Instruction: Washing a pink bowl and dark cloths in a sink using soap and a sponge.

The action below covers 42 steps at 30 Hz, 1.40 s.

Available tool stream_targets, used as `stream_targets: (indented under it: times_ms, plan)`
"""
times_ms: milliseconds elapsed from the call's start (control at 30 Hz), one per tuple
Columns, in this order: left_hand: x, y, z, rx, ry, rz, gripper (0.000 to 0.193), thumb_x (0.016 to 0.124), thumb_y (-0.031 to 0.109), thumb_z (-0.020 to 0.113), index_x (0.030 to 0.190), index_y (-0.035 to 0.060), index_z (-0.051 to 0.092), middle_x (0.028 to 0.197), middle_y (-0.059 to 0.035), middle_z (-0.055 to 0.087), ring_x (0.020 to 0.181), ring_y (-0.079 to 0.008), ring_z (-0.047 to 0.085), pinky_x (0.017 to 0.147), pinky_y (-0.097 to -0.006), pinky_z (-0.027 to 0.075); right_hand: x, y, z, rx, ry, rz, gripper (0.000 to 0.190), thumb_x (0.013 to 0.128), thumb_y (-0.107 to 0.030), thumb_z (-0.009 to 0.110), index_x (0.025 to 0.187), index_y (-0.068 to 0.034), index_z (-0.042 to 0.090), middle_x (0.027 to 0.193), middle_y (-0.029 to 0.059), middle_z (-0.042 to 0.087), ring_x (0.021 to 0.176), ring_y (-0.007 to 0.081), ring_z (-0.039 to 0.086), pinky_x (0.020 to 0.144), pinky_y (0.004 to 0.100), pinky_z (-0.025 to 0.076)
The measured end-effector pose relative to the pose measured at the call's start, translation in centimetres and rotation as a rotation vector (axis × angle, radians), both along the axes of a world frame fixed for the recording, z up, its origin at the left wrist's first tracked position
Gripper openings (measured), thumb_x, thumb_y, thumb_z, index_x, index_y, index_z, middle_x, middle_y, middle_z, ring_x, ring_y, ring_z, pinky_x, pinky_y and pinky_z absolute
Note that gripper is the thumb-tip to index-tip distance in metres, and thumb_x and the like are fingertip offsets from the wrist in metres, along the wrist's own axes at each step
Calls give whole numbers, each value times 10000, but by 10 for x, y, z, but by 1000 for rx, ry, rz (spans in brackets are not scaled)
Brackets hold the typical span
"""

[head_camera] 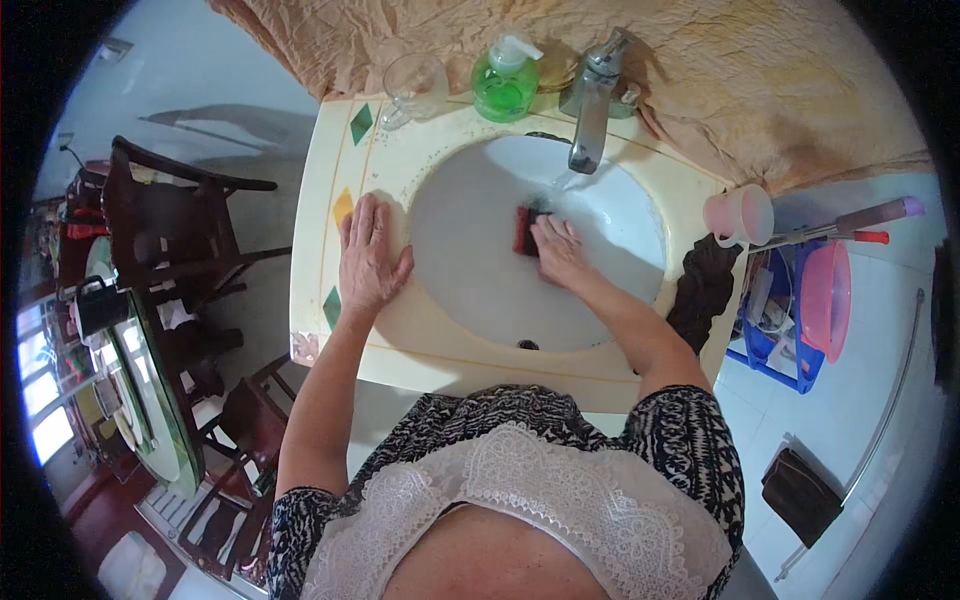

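My right hand [559, 249] is in the oval white washbasin [480, 315], its fingers over a small dark object with a red side [521, 231]. What the object is cannot be told, as the hand covers part of it. Cloudy greyish water seems to stand in the basin. A thin stream runs from the spout of the chrome faucet [592, 112], just beyond my right hand. On the cream countertop [405, 360], left of the basin, my left hand [369, 251] lies flat with its thumb spread and nothing in it.
A clear glass mug [416, 86] and a green soap pump bottle [506, 82] stand behind the basin. To the right are a pink cup [739, 216], a dark crumpled cloth [703, 292] and a blue rack [806, 330] with a pink basin [826, 300]. Wooden chairs [172, 217] stand left.
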<state>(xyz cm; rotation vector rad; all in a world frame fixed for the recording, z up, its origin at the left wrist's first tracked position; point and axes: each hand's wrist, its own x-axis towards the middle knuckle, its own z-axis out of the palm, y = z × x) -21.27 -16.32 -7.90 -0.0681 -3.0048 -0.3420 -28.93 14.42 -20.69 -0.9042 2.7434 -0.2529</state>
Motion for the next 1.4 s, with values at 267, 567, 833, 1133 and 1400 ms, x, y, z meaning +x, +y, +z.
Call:
stream_targets:
  times_ms: [267,567,833,1133,1400]
  plan:
    - [-1,4,1,9,-1,4,688,722,271,612,1292,-48,395,1397,-235,320,1324,-345,282,1089,-486,200,-2,-15,1,-37,40,-106,407,738,-108,513,1106,66,540,1303,188,425,1253,318,348,1028,419,291]
    - [-3,4,1,7,-6,-14,683,727,271,606,1294,-44,392,1398,-241,316,1323,-356,279,1094,-486,190,-8,-17,-6,-25,101,-72,411,707,-147,563,1077,31,558,1200,162,462,1185,296,391,976,417,317]
    - [-6,4,1,1,7,-19,671,743,271,594,1297,-46,384,1400,-238,316,1327,-347,272,1091,-487,195,-22,-3,1,-53,115,-111,508,700,-140,597,1169,39,522,1282,176,437,1232,308,358,1020,434,287]
    - [-6,2,0,13,16,-23,680,734,273,597,1296,-48,388,1400,-241,315,1328,-351,271,1089,-492,198,-19,15,-7,-28,-47,-30,433,805,-140,463,1208,18,493,1345,170,412,1282,330,351,1060,436,275]
    - [-1,1,-2,-1,-8,-11,686,730,272,601,1298,-47,387,1402,-237,316,1331,-351,267,1091,-494,195,-7,16,-12,-67,-6,12,420,787,-128,475,1179,17,520,1344,183,421,1268,310,364,1047,421,285]
